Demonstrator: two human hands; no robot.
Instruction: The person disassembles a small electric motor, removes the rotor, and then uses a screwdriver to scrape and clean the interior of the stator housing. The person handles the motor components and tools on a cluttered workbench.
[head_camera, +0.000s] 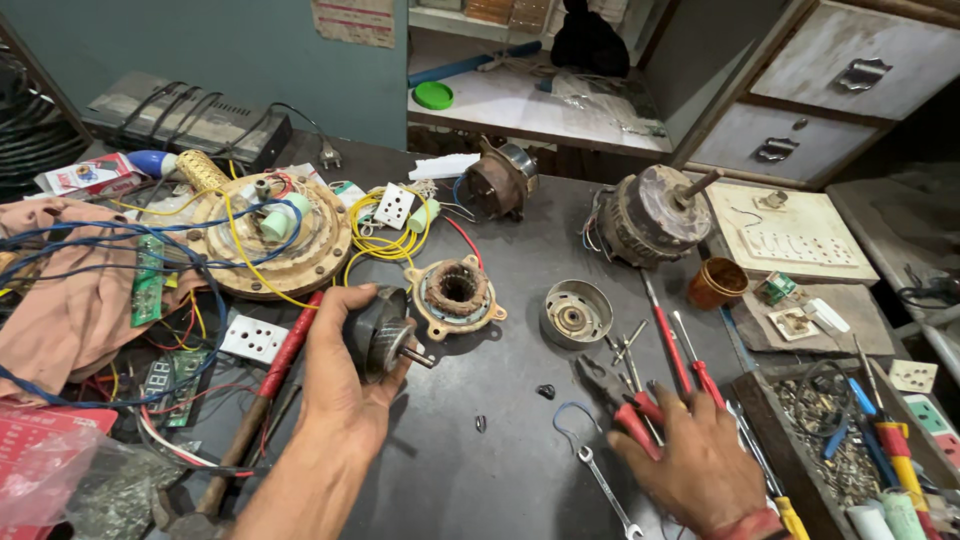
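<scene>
The left hand (345, 375) is gripping a dark motor rotor (380, 335), fingers wrapping over its far side so that half of the body is hidden; only the short shaft is poking out toward the right, just above the table (480, 470). The right hand (695, 455) is lying flat and released over a pair of red-handled pliers (615, 400), its fingertips covering the handle ends, so I cannot tell whether it is pressing on them. Its wrist is running off the bottom edge.

Just beyond the rotor a stator ring (457, 292) with copper windings is sitting, and to its right a round metal end cap (575, 313), open side up. Two red-handled screwdrivers (672, 345) are lying slantwise between the cap and the right hand. A small spanner (603, 487) is resting near the bottom edge, beside a loop of blue wire.

A hammer (262, 400) with a red grip is lying along the left forearm, its head lost among wires and circuit boards. A ceiling-fan motor base (270, 240) draped in yellow wire is crowding the left side; a larger rusty motor (650, 215) is standing at the back right. The only bare stretch of table is lying between the two hands; a parts tray (830, 450) is closing off the right edge.
</scene>
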